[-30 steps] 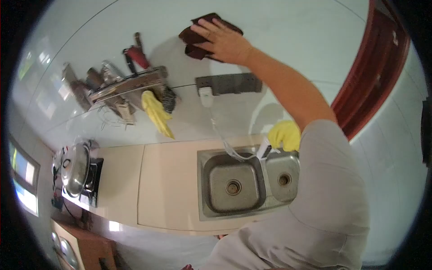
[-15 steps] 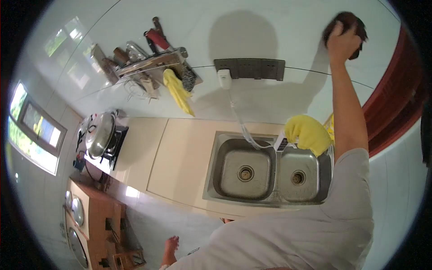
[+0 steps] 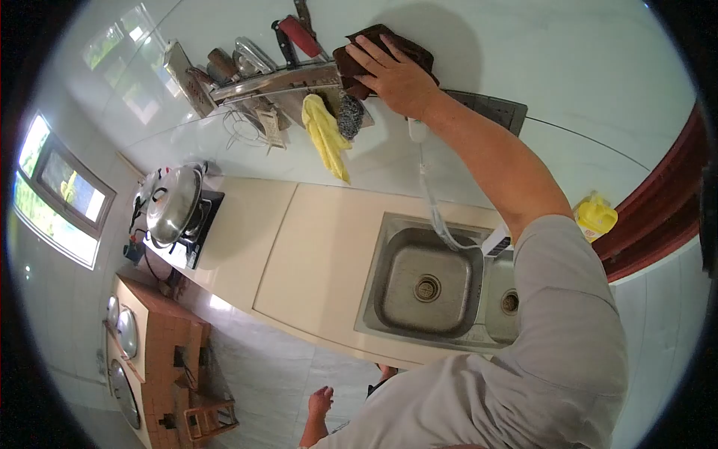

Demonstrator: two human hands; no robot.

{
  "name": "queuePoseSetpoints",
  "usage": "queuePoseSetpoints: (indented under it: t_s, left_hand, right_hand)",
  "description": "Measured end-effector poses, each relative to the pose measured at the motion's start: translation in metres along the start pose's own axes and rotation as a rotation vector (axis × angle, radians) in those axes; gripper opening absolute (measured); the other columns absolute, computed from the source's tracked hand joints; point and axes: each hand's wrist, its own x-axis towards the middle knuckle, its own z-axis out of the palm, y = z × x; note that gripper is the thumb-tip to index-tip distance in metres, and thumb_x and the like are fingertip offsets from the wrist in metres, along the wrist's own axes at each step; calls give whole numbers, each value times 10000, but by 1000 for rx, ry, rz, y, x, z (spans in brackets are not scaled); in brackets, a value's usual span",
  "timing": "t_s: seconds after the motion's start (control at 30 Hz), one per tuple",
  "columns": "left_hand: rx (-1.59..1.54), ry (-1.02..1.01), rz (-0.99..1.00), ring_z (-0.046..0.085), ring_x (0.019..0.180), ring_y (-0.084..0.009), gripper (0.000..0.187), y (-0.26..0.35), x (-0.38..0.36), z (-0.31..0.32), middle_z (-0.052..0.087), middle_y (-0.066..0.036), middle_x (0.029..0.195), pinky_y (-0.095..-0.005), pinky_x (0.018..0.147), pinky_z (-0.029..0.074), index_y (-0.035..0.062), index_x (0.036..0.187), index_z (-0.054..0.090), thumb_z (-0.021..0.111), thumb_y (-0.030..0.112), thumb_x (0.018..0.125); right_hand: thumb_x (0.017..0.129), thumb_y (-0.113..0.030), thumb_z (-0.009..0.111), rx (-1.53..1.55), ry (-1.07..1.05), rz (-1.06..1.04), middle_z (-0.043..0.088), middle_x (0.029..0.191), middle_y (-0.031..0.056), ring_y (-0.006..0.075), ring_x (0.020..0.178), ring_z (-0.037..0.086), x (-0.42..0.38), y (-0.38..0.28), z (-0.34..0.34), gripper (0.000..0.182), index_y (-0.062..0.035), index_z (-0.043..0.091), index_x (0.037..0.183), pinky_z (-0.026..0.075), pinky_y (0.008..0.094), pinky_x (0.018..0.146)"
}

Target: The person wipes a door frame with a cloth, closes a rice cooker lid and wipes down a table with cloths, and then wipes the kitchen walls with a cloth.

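My right hand [image 3: 396,81] presses a dark brown cloth [image 3: 420,58] against the tiled wall, with the fingers spread over it. The cloth lies beside the right end of a metal utensil rack [image 3: 280,81] and covers part of the wall there. A red-handled tool [image 3: 301,36] and a black-handled knife [image 3: 284,43] stick up from the rack just left of the cloth. Low down, my left hand [image 3: 321,401] hangs over the floor, fingers loosely bent and nothing visible in it.
Below the rack hang a yellow cloth [image 3: 323,136] and a grey scouring pad [image 3: 349,116]. A black socket strip [image 3: 490,109] runs behind my right forearm. The steel sink [image 3: 396,318] is set into the counter [image 3: 314,262]. A lidded pot [image 3: 176,206] stands on the stove.
My right hand has swept the brown cloth left along the wall, from the far right to the rack. The view has shifted right, and my arm now hides the yellow cloth at the sink.
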Motion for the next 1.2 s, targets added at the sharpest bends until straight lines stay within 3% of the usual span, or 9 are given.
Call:
queuePoseSetpoints:
  t_s: [0.23, 0.27, 0.33, 0.37, 0.67, 0.83, 0.97, 1.1, 1.2]
  left_hand:
    - [-217, -301, -228, 642, 609, -190, 235, -71, 0, -32, 652, -36, 740, -377, 503, 496, 64, 983, 716, 652, 289, 961]
    - [-130, -268, -177, 643, 616, -192, 236, -66, 3, -35, 651, -38, 744, -379, 509, 497, 64, 980, 711, 649, 292, 963]
    - [15, -252, -90, 644, 629, -195, 239, -40, 18, -43, 651, -40, 753, -384, 522, 499, 66, 974, 702, 642, 297, 967]
    - [61, -246, -66, 644, 636, -197, 240, -27, 24, -47, 651, -42, 757, -387, 528, 500, 66, 971, 698, 639, 299, 968]
    - [225, -163, 51, 649, 698, -213, 258, 77, 43, -59, 650, -53, 796, -409, 583, 511, 72, 946, 658, 608, 322, 985]
    - [249, -98, 101, 652, 732, -221, 270, 105, 27, -64, 649, -60, 818, -421, 614, 517, 75, 932, 635, 591, 335, 994]
    - [281, -69, 142, 654, 760, -228, 282, 99, 4, -65, 649, -65, 835, -431, 638, 521, 77, 921, 617, 578, 345, 1001]
    - [358, -57, 259, 657, 787, -235, 294, 99, -9, -70, 648, -70, 852, -441, 663, 526, 80, 910, 600, 564, 355, 1008]
    - [488, -11, 644, 658, 808, -240, 304, 103, -10, -80, 648, -74, 865, -448, 681, 529, 82, 901, 586, 554, 362, 1014]
  right_hand:
    - [929, -157, 603, 53, -186, -85, 361, 1650, 95, 300, 1564, 246, 1, -8, -3, 319, -148, 751, 1212, 207, 529, 1281]
    - [943, -178, 595, 451, -83, 73, 365, 1650, 98, 301, 1564, 247, 3, -12, 8, 303, -150, 756, 1198, 192, 530, 1285]
    - [959, -211, 588, 354, -102, -38, 367, 1653, 91, 296, 1565, 248, 0, 12, -4, 288, -162, 765, 1182, 174, 526, 1292]
    - [961, -223, 590, -95, -276, -327, 367, 1655, 81, 290, 1565, 248, -4, 31, -32, 287, -174, 768, 1180, 172, 521, 1294]
    - [805, -289, 775, -47, 49, 85, 355, 1657, 52, 283, 1563, 249, -206, 174, -141, 446, -301, 734, 1249, 192, 524, 1285]
    - [752, -319, 838, -125, -17, 485, 328, 1651, 139, 397, 1528, 284, -390, 210, -186, 665, -312, 639, 1387, 232, 612, 1234]
    - [972, -302, 655, -349, 692, 1220, 521, 1342, 317, 504, 1270, 488, -511, 256, -168, 456, 16, 637, 1298, 338, 573, 1146]
    - [976, -338, 653, -214, 726, 1631, 527, 1287, 339, 506, 1233, 508, -440, 249, -147, 455, 38, 652, 1232, 390, 591, 1088]
    - [866, -261, 683, -269, 472, 875, 551, 1354, 244, 455, 1248, 510, -359, 208, -162, 354, -58, 696, 1156, 397, 603, 1027]
